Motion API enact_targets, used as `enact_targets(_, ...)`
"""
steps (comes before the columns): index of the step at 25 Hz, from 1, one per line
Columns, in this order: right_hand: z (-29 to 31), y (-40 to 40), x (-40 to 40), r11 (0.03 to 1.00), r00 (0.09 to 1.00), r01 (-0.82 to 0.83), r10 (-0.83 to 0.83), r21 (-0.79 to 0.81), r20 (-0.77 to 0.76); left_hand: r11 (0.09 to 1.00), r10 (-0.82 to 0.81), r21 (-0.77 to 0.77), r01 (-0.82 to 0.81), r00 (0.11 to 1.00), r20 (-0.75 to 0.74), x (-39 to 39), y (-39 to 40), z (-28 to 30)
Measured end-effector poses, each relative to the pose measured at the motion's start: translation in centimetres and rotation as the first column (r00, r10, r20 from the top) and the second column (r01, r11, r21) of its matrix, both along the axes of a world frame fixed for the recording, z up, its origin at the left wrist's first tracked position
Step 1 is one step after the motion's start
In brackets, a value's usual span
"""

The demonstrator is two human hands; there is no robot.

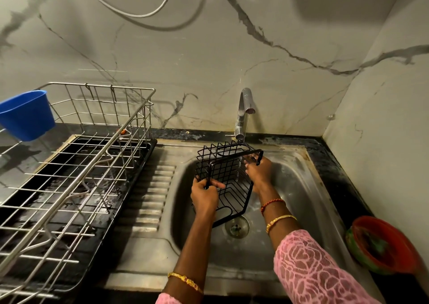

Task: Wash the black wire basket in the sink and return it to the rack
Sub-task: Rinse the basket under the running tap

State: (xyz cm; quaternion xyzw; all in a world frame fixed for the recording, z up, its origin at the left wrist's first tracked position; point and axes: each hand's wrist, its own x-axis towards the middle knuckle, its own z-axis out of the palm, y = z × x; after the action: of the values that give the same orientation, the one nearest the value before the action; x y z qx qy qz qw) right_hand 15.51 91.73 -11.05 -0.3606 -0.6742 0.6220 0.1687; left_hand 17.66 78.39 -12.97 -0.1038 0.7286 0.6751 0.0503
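The black wire basket [226,171] is tilted on its side over the steel sink [301,187], under the tap [245,111]. A thin stream of water runs from the tap down into the basket. My left hand [204,195] grips the basket's near left rim. My right hand [258,171] holds its far right rim, fingers curled round the wire. The silver wire dish rack [76,164] stands on a black drip tray at the left of the sink.
A blue plastic cup [25,114] hangs on the rack's far left corner. A red and green bowl [383,245] sits on the dark counter at the right. The sink's ribbed drainboard [151,194] lies between rack and basin. Marble wall behind.
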Motion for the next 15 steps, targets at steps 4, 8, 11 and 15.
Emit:
enact_targets(4, 0.0, 0.0, -0.4, 1.0, 1.0, -0.025, 0.025, 0.018, 0.002, 1.0, 0.005, -0.02, -0.005, 1.0, -0.029, -0.3, -0.4, -0.4)
enact_targets(8, 0.2, 0.4, -0.9, 0.999, 1.0, -0.015, 0.015, 0.029, -0.025, 0.999, -0.023, -0.03, 0.022, 0.999, -0.033, -1.2, -0.5, -1.2)
enact_targets(11, 0.3, 1.0, -1.5, 1.0, 0.999, 0.015, -0.014, 0.022, -0.038, 0.998, -0.058, -0.028, 0.058, 0.998, -0.01, -1.7, -0.1, -1.3)
enact_targets(15, 0.1, 2.0, -2.2, 1.0, 0.999, 0.018, -0.017, 0.011, -0.039, 0.997, -0.073, 0.005, 0.074, 0.997, -0.038, -1.5, 0.5, -0.5)
